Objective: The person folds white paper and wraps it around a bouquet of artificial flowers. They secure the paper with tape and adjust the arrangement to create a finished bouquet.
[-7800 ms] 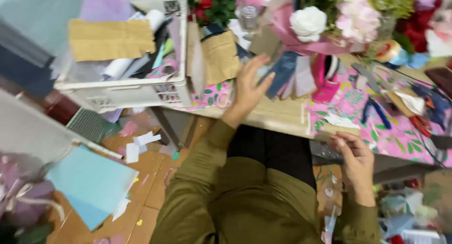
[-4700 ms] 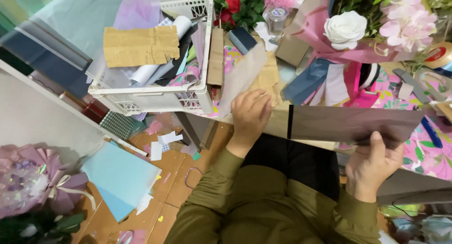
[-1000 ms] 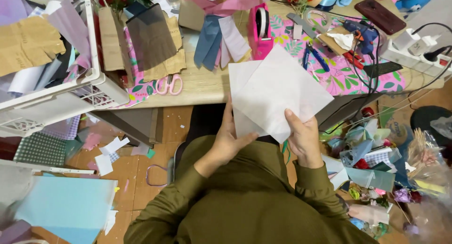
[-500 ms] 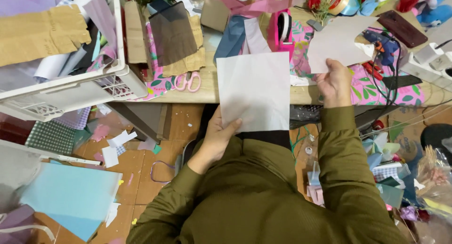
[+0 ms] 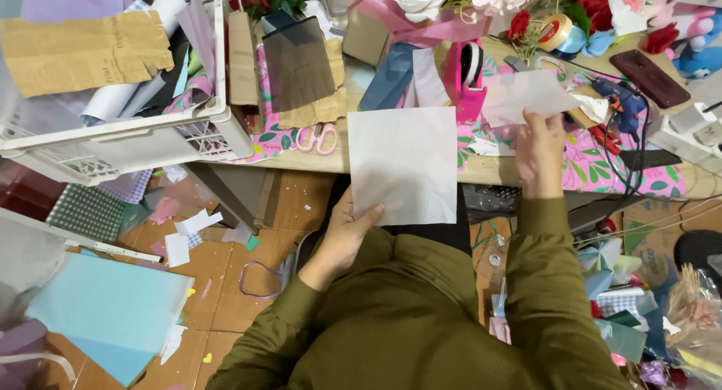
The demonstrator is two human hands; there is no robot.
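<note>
My left hand (image 5: 350, 226) pinches the lower left corner of a square sheet of white translucent paper (image 5: 404, 164) held in front of my lap, its top edge over the table's front edge. My right hand (image 5: 540, 151) is stretched out over the table and grips a second, smaller white translucent sheet (image 5: 529, 97) above the pink floral tablecloth (image 5: 639, 176). Both sleeves are olive green.
A white plastic crate (image 5: 128, 145) full of brown and rolled papers stands at the left. Pink-handled scissors (image 5: 317, 138), a pink tape dispenser (image 5: 468, 78), a glue gun (image 5: 617, 97), a power strip (image 5: 696, 130) and flowers crowd the table. Blue paper (image 5: 105, 311) and scraps lie on the floor.
The two sheets, held together a second ago, are separated. My right hand has carried the smaller sheet out to the right over the table while my left keeps the large one.
</note>
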